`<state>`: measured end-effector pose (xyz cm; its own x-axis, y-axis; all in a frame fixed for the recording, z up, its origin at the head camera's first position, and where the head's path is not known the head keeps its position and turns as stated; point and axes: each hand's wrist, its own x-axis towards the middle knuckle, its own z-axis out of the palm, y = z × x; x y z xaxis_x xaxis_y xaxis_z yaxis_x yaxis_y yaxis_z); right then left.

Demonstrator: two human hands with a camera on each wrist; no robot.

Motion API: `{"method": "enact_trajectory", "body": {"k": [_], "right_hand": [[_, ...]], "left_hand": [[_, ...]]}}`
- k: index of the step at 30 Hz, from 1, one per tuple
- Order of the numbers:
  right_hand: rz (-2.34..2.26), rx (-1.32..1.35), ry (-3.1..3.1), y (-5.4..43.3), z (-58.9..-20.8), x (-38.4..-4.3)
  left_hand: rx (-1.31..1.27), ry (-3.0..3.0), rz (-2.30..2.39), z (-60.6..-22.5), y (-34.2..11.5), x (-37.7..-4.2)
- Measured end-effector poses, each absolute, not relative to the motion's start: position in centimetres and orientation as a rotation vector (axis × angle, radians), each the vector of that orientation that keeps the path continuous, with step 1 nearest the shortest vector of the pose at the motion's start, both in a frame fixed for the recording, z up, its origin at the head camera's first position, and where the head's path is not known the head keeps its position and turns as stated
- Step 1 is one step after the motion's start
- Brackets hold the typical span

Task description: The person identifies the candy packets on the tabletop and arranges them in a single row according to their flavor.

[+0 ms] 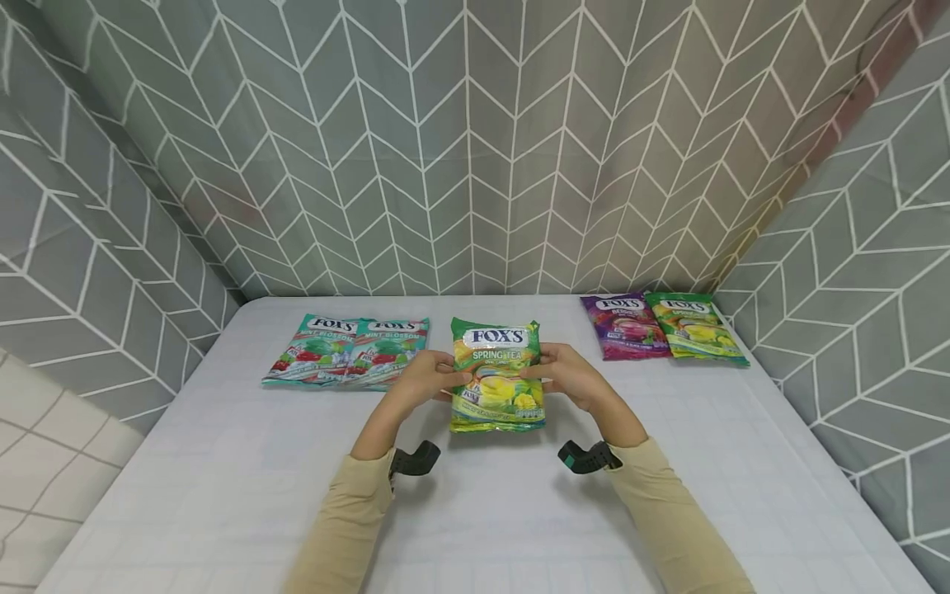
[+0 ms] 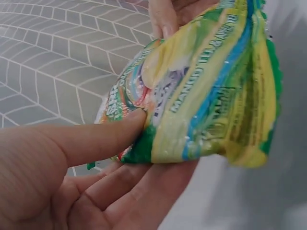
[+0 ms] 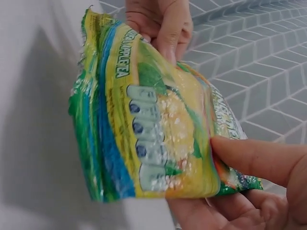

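Observation:
A green and yellow Fox's Spring Tea candy bag is held up over the middle of the white table, its printed front toward the head camera. My left hand grips its left side, thumb on the front and fingers behind. On the opposite side my right hand pinches the bag the same way. Both wrist views show the thumb pressing the shiny wrapper of the candy bag, with the fingers under it. In the right wrist view the bag's bottom seam hangs over the table.
Two teal Mint Blossom candy bags lie overlapping at the back left of the table. At the back right a purple berries bag lies beside another green and yellow bag. Patterned grey curtains stand behind and at the sides.

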<state>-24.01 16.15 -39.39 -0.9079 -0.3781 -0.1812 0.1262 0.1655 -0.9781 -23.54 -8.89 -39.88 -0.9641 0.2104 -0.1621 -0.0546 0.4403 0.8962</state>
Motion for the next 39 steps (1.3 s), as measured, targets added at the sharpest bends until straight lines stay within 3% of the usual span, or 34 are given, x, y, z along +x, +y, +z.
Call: {"method": "enact_trajectory", "body": {"k": [21, 30, 39], "right_hand": [[-1.706, -0.140, 2.093, 10.2, -42.3, -30.6], [-1.673, -0.150, 2.223, 9.1, -42.7, -32.1], [-1.325, -0.204, 2.625, 8.5, -43.3, -32.9]], "left_hand": [[0.058, 2.871, 1.222, -41.9, -12.4, -27.9], [-0.040, 2.992, 1.146, -42.3, -11.8, -28.9], [-0.093, 3.086, 1.093, -42.8, -11.1, -28.6]]}}
